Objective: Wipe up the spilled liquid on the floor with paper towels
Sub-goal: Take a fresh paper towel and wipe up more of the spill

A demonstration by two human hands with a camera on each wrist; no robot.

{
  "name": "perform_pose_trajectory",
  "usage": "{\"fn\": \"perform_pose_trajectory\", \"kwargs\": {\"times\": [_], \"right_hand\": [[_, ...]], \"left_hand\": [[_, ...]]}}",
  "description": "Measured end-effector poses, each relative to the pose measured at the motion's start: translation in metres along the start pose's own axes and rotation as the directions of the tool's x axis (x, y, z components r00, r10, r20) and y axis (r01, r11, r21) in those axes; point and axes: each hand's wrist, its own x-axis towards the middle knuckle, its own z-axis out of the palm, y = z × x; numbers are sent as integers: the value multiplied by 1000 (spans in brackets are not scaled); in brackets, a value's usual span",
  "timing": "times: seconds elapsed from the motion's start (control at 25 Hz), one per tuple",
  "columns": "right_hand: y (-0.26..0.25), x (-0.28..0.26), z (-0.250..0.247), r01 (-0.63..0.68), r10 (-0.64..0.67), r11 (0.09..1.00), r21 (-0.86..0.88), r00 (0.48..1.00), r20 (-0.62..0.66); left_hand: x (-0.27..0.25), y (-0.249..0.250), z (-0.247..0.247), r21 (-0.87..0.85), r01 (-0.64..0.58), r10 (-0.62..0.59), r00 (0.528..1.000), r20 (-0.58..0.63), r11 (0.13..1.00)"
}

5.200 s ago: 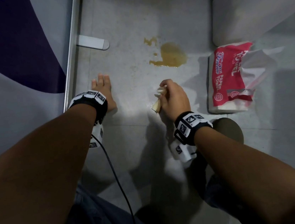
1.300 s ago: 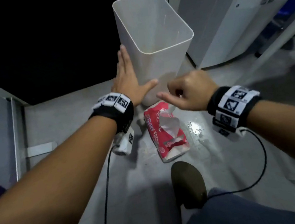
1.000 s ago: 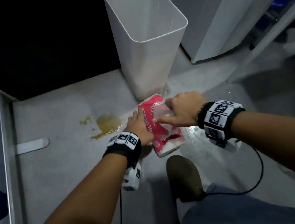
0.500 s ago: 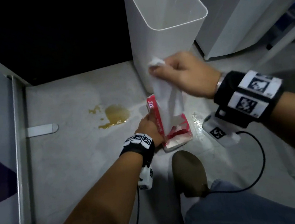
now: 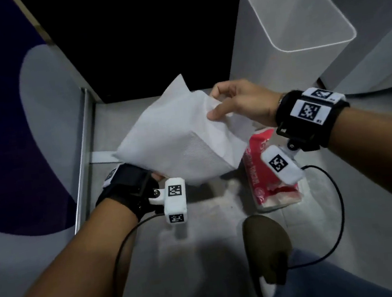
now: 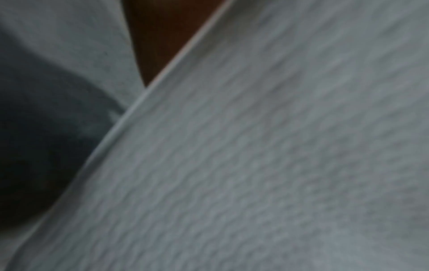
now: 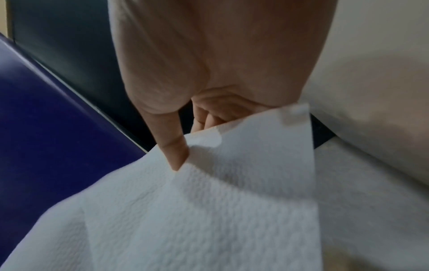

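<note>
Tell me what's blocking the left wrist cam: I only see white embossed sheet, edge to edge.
Observer: It's a white embossed paper towel sheet, held up off the floor. The right hand pinches its upper corner.
Operator: Left hand gripping it too?
Observer: Cannot tell. The left hand is under the sheet, almost wholly hidden.
Operator: Spill visible?
Observer: No view shows it. The red-and-white plastic paper towel pack lies on the grey floor below the right wrist.
</note>
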Motion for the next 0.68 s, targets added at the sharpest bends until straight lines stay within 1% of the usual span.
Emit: {"fn": "perform_pose_trajectory", "kwargs": {"times": [0.04, 0.08, 0.12, 0.16, 0.2, 0.24, 0.28, 0.32, 0.36, 0.4, 0.44, 0.48, 0.52, 0.6, 0.64, 0.68], "right_hand": [[4, 9, 3, -16, 16, 998, -66, 1000, 9], [8, 18, 5, -33, 36, 990, -140, 999, 19], [11, 25, 7, -45, 53, 975, -219, 998, 31], [15, 29, 8, -55, 70, 958, -283, 997, 41], [20, 36, 10, -66, 86, 945, -322, 995, 47], [25, 42, 12, -77, 99, 934, -350, 994, 47], [30, 47, 14, -72, 96, 920, -386, 994, 44], [33, 48, 16, -34, 51, 893, -449, 998, 25], [37, 46, 19, 38, -51, 850, -526, 999, -11], [41, 43, 22, 134, -204, 795, -592, 978, -53], [48, 38, 27, 237, -359, 747, -621, 930, -76], [53, 32, 33, 320, -456, 710, -627, 888, -64], [61, 26, 40, 364, -481, 689, -627, 877, -19], [77, 20, 55, 352, -385, 672, -651, 918, 99], [85, 20, 61, 332, -332, 678, -656, 934, 129], [92, 22, 65, 326, -314, 698, -637, 939, 136]], "left_hand": [[3, 4, -6, -138, 31, -28, 999, 25, 990], [4, 3, -15, -202, 99, -75, 990, 119, 974], [0, 4, -18, -251, 149, -107, 979, 175, 956], [3, -1, -24, -241, 143, -86, 969, 233, 960], [7, -9, -32, -188, 101, -57, 973, 225, 977], [9, -16, -35, -83, 40, -21, 975, 222, 996], [13, -21, -38, 11, 9, -11, 985, 170, 1000], [14, -23, -36, 33, -14, 9, 990, 139, 999], [14, -24, -37, 35, -22, 19, 995, 93, 999], [16, -25, -39, 22, -40, 39, 998, 58, 999], [17, -26, -40, 16, -43, 43, 999, 24, 999], [18, -27, -43, 1, -45, 45, 999, 10, 999], [17, -27, -44, -4, -37, 37, 999, 4, 999], [15, -25, -42, -11, -29, 29, 999, -14, 1000], [15, -23, -42, -24, -15, 14, 1000, -19, 1000], [15, -22, -42, -34, -3, 2, 1000, -28, 999]]}}
